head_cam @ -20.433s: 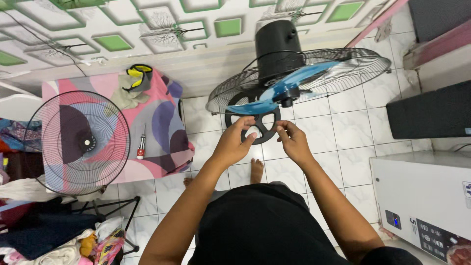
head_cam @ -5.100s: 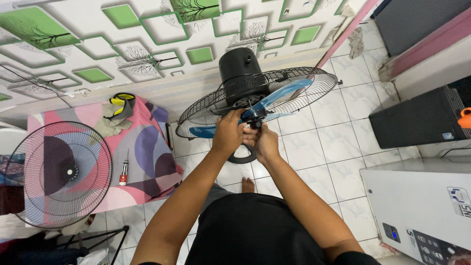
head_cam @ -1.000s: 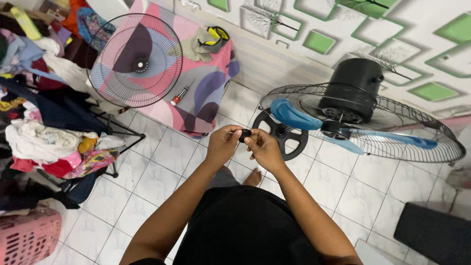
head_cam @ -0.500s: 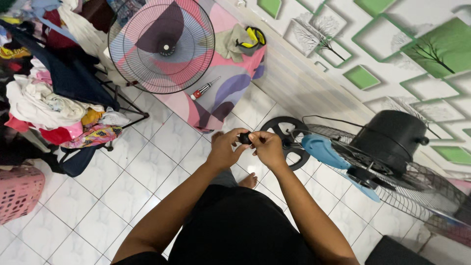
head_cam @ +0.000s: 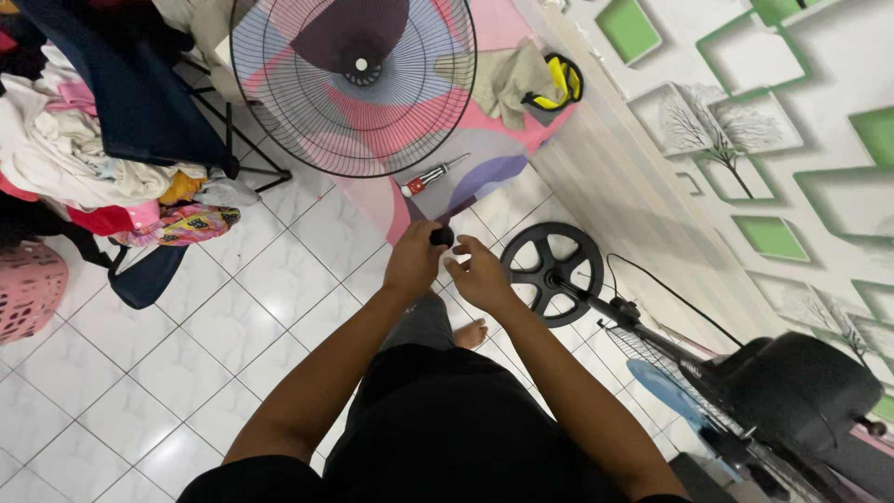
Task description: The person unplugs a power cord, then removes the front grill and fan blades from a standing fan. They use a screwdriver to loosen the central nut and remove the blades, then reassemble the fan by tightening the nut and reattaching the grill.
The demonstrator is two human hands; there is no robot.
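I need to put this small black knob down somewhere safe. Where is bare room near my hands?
Bare tile lies left of the left hand, between the pink basket and your legs. The mattress near the screwdriver also shows bare fabric. Crowded: the clothes pile at left, and the fan base by the right hand.

Below me, a white tiled floor (head_cam: 186, 345) carries everything. On it stand my bare foot (head_cam: 470, 333), the fan's round black base (head_cam: 553, 273) to the right, a pink laundry basket (head_cam: 28, 289) at far left, and a dark-framed rack (head_cam: 219, 140) heaped with clothes. A patterned pink cloth (head_cam: 466, 172) lies farther off, bearing a screwdriver (head_cam: 433, 175) and a wire fan guard (head_cam: 354, 84).
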